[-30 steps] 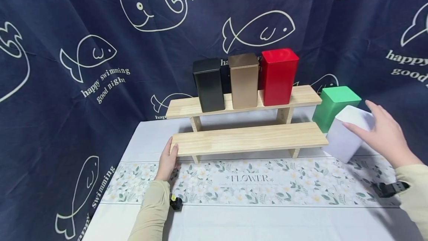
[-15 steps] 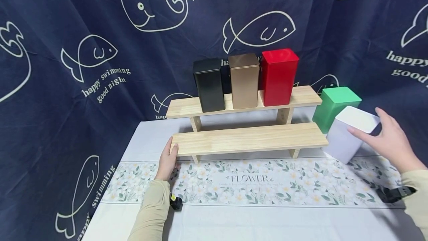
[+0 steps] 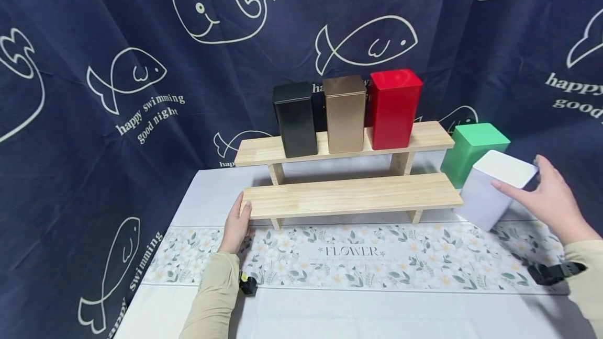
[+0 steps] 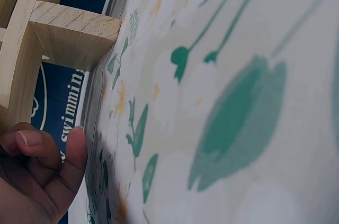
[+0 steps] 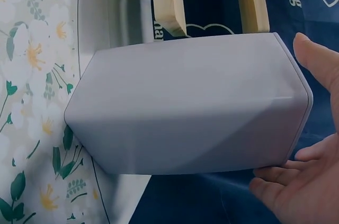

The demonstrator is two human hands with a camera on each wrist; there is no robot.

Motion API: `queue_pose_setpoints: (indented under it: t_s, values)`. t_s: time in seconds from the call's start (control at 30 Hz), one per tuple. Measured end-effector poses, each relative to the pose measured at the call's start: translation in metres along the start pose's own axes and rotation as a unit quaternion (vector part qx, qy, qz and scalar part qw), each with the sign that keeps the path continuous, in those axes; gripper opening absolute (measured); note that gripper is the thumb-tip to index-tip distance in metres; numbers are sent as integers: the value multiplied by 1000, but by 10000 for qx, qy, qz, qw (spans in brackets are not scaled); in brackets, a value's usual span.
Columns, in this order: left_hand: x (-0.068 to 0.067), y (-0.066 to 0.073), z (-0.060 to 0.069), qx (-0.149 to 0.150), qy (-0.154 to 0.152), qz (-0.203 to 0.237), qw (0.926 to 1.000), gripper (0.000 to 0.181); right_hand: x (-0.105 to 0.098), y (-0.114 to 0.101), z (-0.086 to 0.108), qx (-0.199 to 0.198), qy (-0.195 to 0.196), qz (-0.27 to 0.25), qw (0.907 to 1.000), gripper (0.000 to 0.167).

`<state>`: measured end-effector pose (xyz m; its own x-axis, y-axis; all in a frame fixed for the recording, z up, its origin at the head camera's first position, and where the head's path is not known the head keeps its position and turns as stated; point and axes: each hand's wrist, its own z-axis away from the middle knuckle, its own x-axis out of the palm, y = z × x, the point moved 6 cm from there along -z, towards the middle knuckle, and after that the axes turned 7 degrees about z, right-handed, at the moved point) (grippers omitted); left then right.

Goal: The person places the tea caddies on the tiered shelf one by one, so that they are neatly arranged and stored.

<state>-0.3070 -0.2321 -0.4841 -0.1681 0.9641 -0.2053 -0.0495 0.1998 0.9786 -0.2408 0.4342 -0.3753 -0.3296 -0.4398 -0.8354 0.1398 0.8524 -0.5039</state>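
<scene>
At the left end of the wooden two-tier shelf's lower board [image 3: 348, 192], my left hand [image 3: 234, 232] grips the edge, thumb in front. In the left wrist view, fingers of the left hand [image 4: 45, 166] curl by the board end. My right hand [image 3: 556, 198] spans the top of a white lidded canister [image 3: 485, 195] standing right of the shelf. The right wrist view has the thumb a little off the rim of the white canister [image 5: 185, 97], with fingertips at its opposite corner. Behind it stands a green canister [image 3: 473, 150], partly hidden.
Black [image 3: 296, 119], bronze [image 3: 345, 116] and red [image 3: 394, 111] canisters stand along the upper board [image 3: 254, 151]. A floral runner [image 3: 353, 263] crosses the white tablecloth [image 3: 377, 313]. A dark blue curtain [image 3: 226, 82] hangs behind and at the left.
My right hand has shifted rightward with its fingers moving off the white canister's top, so more of the lid shows. The canister and the left hand stay in place.
</scene>
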Motion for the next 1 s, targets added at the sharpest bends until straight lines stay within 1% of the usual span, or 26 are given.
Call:
queue_pose_setpoints:
  t_s: [0.2, 0.37, 0.47, 0.7, 1.0]
  values:
    - [0, 0, -1, -20, -6, 1, 10000, 61, 2, 8, -1, 165, -115, -200, 9996, 104]
    - [0, 0, 0, -25, -36, 16, 10000, 60, 6, 13, -1, 250, -287, -566, 9977, 104]
    - [0, 1, 0, -19, -36, 37, 10000, 60, 9, 15, -1, 270, -311, -729, 9965, 105]
    - [0, 1, 1, -17, -39, 9, 10000, 60, 12, 16, 0, 327, -341, -769, 9959, 105]
    - [-1, 1, 1, -29, -27, 13, 10000, 60, 17, 21, 1, 263, -349, -859, 9953, 104]
